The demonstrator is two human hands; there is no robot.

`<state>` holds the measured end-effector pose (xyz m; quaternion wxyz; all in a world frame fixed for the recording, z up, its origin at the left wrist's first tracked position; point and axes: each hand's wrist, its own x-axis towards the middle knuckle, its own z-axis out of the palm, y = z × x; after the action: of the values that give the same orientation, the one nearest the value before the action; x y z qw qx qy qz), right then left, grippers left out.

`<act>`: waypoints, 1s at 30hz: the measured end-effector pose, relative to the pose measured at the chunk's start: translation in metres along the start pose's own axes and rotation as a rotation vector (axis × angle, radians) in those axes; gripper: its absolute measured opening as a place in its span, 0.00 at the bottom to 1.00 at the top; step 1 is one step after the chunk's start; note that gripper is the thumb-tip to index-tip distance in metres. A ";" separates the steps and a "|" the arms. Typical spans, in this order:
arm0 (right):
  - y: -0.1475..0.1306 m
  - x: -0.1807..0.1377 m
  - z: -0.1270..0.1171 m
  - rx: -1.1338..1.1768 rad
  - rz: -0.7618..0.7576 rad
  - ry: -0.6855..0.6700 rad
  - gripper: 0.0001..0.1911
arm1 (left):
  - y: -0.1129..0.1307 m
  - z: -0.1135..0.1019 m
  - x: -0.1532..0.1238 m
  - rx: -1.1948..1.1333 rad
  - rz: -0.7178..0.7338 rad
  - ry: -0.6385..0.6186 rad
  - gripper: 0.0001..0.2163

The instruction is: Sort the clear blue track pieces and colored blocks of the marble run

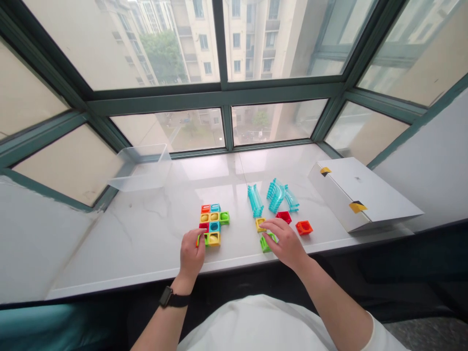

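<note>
On a pale marble windowsill (146, 234), close to its near edge: a flat cluster of coloured square blocks (213, 219), red, blue, yellow, orange and green, joined side to side.

At seven o'clock of the cluster, left hand (192, 253), dark watch (166, 296) on the wrist. Thumb and fingertips pinched on the green corner block (202, 239), itself touching a yellow neighbour in the cluster.

At three o'clock of the cluster and apart from it, right hand (287, 243), palm down, fingers spread over a loose green block (265, 243). Forefinger tip touching a loose yellow block (260, 224) at eleven o'clock of the hand. True grasp on the green one or mere cover: cannot tell.

Just at twelve o'clock of the right hand, a red block (283, 216). At two o'clock, an orange block (304, 227). Both free on the stone.

Farther off at twelve, turquoise ribbed track pieces: a straight piece (255, 200) and curved pieces (281, 195), the curved ones touching one another.

At two o'clock, towards the sill's end, a white box (361, 192), lying flat, with yellow-and-black tabs on its edges.

At ten o'clock of the cluster, near the green window frame, a clear plastic tub (141, 168).
</note>
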<state>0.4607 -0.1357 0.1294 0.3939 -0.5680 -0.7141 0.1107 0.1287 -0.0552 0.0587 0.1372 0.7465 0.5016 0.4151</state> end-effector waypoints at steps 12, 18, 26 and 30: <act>-0.045 0.057 0.110 -0.237 0.182 -0.528 0.22 | -0.026 0.036 0.051 0.278 0.073 -0.167 0.16; -0.046 0.074 0.144 -0.325 0.368 -0.616 0.28 | -0.033 0.058 0.044 0.315 0.052 -0.246 0.19; -0.038 0.070 0.159 -0.342 0.377 -0.593 0.28 | -0.034 0.057 0.044 0.324 0.048 -0.250 0.17; -0.038 0.066 0.159 -0.349 0.372 -0.587 0.20 | -0.032 0.058 0.044 0.335 0.041 -0.227 0.17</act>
<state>0.3211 -0.0429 0.0755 0.0435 -0.6904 -0.6894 0.2149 0.1587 0.0101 0.0244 0.0583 0.8110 0.5296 0.2417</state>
